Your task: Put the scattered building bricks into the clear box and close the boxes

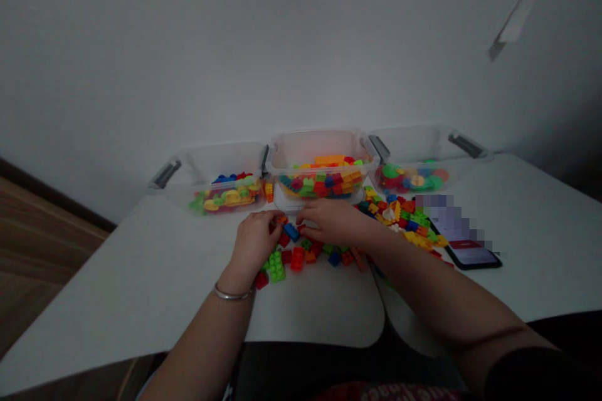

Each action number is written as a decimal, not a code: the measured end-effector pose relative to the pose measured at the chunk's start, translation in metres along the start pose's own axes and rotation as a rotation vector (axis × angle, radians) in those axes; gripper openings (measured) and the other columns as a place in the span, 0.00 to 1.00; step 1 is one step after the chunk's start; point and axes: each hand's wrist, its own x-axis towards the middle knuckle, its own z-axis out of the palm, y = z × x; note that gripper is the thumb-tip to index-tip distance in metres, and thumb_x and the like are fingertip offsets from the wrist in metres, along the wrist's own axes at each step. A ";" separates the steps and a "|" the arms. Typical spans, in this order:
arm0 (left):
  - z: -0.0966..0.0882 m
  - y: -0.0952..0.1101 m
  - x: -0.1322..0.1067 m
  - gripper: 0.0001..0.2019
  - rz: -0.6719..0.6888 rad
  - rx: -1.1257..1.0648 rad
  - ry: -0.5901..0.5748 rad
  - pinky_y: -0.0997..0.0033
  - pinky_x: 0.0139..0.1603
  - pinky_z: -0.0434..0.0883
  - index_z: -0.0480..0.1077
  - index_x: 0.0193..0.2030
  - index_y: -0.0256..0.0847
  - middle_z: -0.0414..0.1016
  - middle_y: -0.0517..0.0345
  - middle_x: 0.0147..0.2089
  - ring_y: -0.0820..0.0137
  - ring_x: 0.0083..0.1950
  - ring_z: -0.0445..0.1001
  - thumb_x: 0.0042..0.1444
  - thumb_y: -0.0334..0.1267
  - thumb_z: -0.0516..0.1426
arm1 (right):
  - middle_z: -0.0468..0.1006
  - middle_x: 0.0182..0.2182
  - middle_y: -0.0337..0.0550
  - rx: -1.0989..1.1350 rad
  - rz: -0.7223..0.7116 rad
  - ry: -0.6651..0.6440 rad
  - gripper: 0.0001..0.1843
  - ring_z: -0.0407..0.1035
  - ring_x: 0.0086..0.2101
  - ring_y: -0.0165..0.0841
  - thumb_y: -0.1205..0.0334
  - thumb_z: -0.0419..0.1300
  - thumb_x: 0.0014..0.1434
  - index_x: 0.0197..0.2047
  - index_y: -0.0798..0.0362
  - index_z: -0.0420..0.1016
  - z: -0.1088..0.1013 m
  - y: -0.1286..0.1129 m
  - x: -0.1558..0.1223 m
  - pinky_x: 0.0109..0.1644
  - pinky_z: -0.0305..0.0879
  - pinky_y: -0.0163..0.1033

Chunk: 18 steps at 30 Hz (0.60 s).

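My left hand (256, 241) and my right hand (332, 220) meet over a scatter of coloured plastic bricks (301, 252) on the white table (141, 288). The left hand's fingers curl around a small orange brick (281, 219); a silver bracelet sits on that wrist. Fingers of the right hand are closed, pinching a small red piece beside a blue brick (291, 231). A green brick (276, 266) and a red brick (297, 258) lie just under the hands.
Three clear plastic bins stand against the wall: left bin (207, 169), middle bin (320, 144), right bin (423, 141), each holding coloured pieces. More loose bricks (399, 216) lie to the right, beside a phone (470, 255). Wooden floor shows at left.
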 end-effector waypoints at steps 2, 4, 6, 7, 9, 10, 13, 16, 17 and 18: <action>0.000 0.000 0.000 0.14 -0.001 -0.043 0.005 0.56 0.51 0.74 0.78 0.48 0.40 0.83 0.49 0.44 0.55 0.46 0.79 0.58 0.32 0.55 | 0.82 0.45 0.50 -0.001 0.001 0.004 0.14 0.76 0.45 0.43 0.57 0.58 0.65 0.49 0.50 0.81 0.006 0.002 0.002 0.43 0.68 0.42; 0.000 -0.001 0.000 0.14 -0.008 -0.101 0.039 0.57 0.52 0.74 0.78 0.48 0.40 0.83 0.49 0.44 0.56 0.46 0.79 0.56 0.31 0.56 | 0.83 0.46 0.49 0.002 0.027 0.003 0.15 0.76 0.45 0.44 0.56 0.57 0.65 0.49 0.50 0.81 0.009 0.004 0.003 0.43 0.69 0.42; 0.001 -0.002 0.001 0.14 -0.012 -0.166 0.079 0.56 0.53 0.74 0.77 0.48 0.40 0.83 0.49 0.44 0.56 0.47 0.79 0.56 0.32 0.56 | 0.82 0.50 0.50 0.012 0.078 0.010 0.17 0.76 0.48 0.45 0.55 0.56 0.66 0.53 0.49 0.79 0.011 0.005 0.004 0.44 0.69 0.42; 0.001 -0.002 0.001 0.14 -0.006 -0.198 0.093 0.55 0.53 0.74 0.76 0.48 0.40 0.82 0.49 0.45 0.56 0.47 0.79 0.56 0.33 0.57 | 0.81 0.51 0.50 0.025 0.109 0.019 0.18 0.76 0.49 0.45 0.55 0.56 0.66 0.55 0.49 0.78 0.011 0.005 0.004 0.45 0.69 0.43; 0.001 -0.002 0.001 0.14 0.028 -0.262 0.106 0.56 0.54 0.74 0.75 0.49 0.40 0.82 0.49 0.46 0.58 0.48 0.78 0.55 0.33 0.57 | 0.81 0.53 0.49 0.076 0.166 0.043 0.19 0.76 0.50 0.44 0.54 0.56 0.66 0.58 0.49 0.75 0.011 0.005 0.005 0.46 0.70 0.43; 0.001 -0.001 0.001 0.15 0.054 -0.290 0.111 0.56 0.54 0.74 0.74 0.49 0.41 0.81 0.50 0.47 0.58 0.49 0.78 0.55 0.32 0.57 | 0.81 0.53 0.49 0.112 0.185 0.051 0.20 0.76 0.49 0.44 0.55 0.56 0.66 0.58 0.49 0.74 0.011 0.004 0.005 0.47 0.70 0.43; 0.000 0.001 -0.001 0.15 0.147 -0.354 0.123 0.56 0.56 0.73 0.73 0.51 0.41 0.80 0.50 0.49 0.59 0.51 0.77 0.57 0.33 0.57 | 0.81 0.53 0.49 0.248 0.191 0.060 0.20 0.77 0.48 0.41 0.57 0.58 0.66 0.60 0.49 0.72 0.012 0.003 0.005 0.49 0.70 0.42; -0.001 0.003 -0.003 0.15 0.205 -0.384 0.123 0.55 0.57 0.73 0.72 0.52 0.42 0.80 0.50 0.50 0.59 0.52 0.76 0.57 0.34 0.57 | 0.82 0.50 0.49 0.408 0.171 0.081 0.18 0.77 0.46 0.39 0.58 0.58 0.66 0.57 0.51 0.72 0.014 0.003 0.006 0.47 0.71 0.41; -0.002 0.004 -0.003 0.15 0.213 -0.388 0.122 0.55 0.57 0.73 0.72 0.52 0.42 0.79 0.50 0.50 0.59 0.52 0.76 0.57 0.34 0.58 | 0.82 0.48 0.49 0.455 0.170 0.093 0.16 0.77 0.44 0.38 0.58 0.59 0.65 0.55 0.52 0.73 0.015 0.003 0.006 0.46 0.71 0.40; -0.002 0.005 -0.004 0.15 0.220 -0.391 0.123 0.54 0.57 0.73 0.72 0.52 0.42 0.79 0.50 0.50 0.59 0.52 0.76 0.57 0.34 0.58 | 0.83 0.45 0.49 0.492 0.173 0.104 0.15 0.77 0.42 0.37 0.59 0.59 0.65 0.53 0.53 0.73 0.016 0.003 0.007 0.44 0.71 0.40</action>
